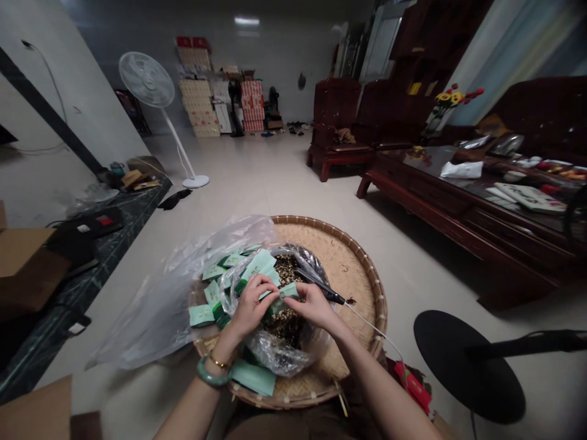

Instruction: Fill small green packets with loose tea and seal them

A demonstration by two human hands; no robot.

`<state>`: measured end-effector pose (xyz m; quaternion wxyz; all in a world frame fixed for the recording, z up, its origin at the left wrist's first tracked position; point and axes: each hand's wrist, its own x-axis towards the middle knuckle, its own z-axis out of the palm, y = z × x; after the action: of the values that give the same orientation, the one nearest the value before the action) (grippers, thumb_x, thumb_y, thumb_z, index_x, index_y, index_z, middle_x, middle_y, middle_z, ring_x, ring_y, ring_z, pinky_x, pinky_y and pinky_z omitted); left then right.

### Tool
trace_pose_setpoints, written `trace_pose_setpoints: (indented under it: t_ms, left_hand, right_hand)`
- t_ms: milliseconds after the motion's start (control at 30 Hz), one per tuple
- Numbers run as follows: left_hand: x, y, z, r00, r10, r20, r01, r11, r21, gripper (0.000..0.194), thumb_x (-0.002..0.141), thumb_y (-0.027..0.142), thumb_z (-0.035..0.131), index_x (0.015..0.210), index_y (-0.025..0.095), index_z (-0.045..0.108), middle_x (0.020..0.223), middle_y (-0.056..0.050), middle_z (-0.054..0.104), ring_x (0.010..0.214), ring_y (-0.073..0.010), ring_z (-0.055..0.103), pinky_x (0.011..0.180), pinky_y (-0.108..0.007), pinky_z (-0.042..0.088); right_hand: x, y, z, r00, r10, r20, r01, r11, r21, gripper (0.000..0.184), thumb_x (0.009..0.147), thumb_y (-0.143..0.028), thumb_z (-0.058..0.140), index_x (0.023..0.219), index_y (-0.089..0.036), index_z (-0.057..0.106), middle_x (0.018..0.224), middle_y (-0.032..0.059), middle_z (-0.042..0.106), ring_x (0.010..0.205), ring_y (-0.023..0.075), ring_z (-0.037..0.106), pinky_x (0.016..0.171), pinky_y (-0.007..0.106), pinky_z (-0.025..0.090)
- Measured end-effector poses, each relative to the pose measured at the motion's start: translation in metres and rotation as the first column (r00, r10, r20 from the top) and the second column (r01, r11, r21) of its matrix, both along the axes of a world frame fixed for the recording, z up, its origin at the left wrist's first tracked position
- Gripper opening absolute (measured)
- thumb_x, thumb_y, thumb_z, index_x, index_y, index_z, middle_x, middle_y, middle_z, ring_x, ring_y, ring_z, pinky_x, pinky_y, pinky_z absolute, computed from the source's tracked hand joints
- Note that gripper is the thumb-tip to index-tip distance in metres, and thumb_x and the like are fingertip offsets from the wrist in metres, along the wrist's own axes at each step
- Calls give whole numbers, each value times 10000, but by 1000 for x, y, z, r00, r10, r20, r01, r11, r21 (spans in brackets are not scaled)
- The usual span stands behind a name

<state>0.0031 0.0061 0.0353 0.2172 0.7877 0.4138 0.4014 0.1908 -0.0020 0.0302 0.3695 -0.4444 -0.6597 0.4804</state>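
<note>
Over a round woven bamboo tray, both my hands are closed on one small green packet. The left hand pinches its left side, and the right hand grips the right end. Beneath them an opened clear plastic bag holds a dark and pale loose dried mix. A black corded tool like a hair straightener lies across the bag's right edge, beside my right hand. Several more green packets lie to the left, on and in a big clear plastic bag. A green sheet sits at the tray's near edge.
A white standing fan is at the back left, near stacked boxes. To the right stand a dark wooden table and chairs. A round black stand base is at the near right. Cardboard boxes line the left.
</note>
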Motion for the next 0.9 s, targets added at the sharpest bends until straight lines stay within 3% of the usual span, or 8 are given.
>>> trace_pose_setpoints:
  t_ms: [100,167,267,333,467,600,800,900]
  left_hand:
    - [2,-3,-5,997,-19,-71,26,995,99,172,898,224,507,826,186,659,873,-61,595,898,-200,546,827,-341,448]
    - [4,-7,-7,982,31,-188,6,981,193,158,884,257,533,949,193,663,991,-90,618,1019,-247,516,892,-399,418]
    - [8,-16,-9,910,119,-398,-7,962,272,498,794,342,653,1259,207,540,1248,-129,560,1165,-334,421,944,-488,360]
    - [11,-19,-13,874,125,-469,-4,968,250,618,769,285,676,1341,207,455,1287,-130,545,1114,-325,448,912,-473,386]
    - [12,-14,-26,917,119,-381,-37,976,215,580,749,107,641,1296,177,459,1167,-108,613,995,-278,501,877,-437,435]
    - [10,-9,-37,945,131,-300,-61,971,231,578,746,120,647,1287,178,454,1145,-113,606,1008,-289,514,886,-465,448]
    - [12,-14,-42,952,159,-262,-80,954,289,520,782,134,617,1276,183,460,1139,-117,604,1021,-288,518,895,-468,463]
    - [13,-14,-44,966,132,-221,-72,963,259,489,774,108,607,1240,172,477,1097,-109,618,1006,-275,526,882,-452,474]
  right_hand:
    - [1,2,-11,981,128,-148,-158,964,-214,380,745,-516,629,721,-136,636,623,-28,561,595,112,461,594,241,375]
    - [3,3,-16,980,104,-169,-147,951,-271,454,759,-587,588,708,-139,636,639,-21,571,609,117,461,627,259,390]
    - [4,5,-16,975,39,-220,-107,946,-306,489,788,-629,533,814,-160,669,775,10,641,709,146,516,732,302,427]
    - [2,6,-12,961,33,-274,-120,944,-307,487,800,-631,521,884,-178,679,875,28,668,796,168,548,807,334,437]
    - [-3,8,-3,941,32,-336,-149,933,-329,478,823,-612,506,890,-172,681,914,48,680,851,184,570,883,379,438]
    - [-3,9,3,943,47,-331,-171,918,-358,499,834,-610,486,873,-151,679,898,57,682,854,191,581,921,411,431]
    - [-8,7,13,965,121,-234,-168,966,-195,501,830,-617,486,952,-172,681,1010,63,679,1071,216,550,1038,414,358]
    - [-8,7,18,963,160,-217,-201,962,-182,509,831,-614,486,933,-159,690,973,66,690,1016,224,585,1003,421,397]
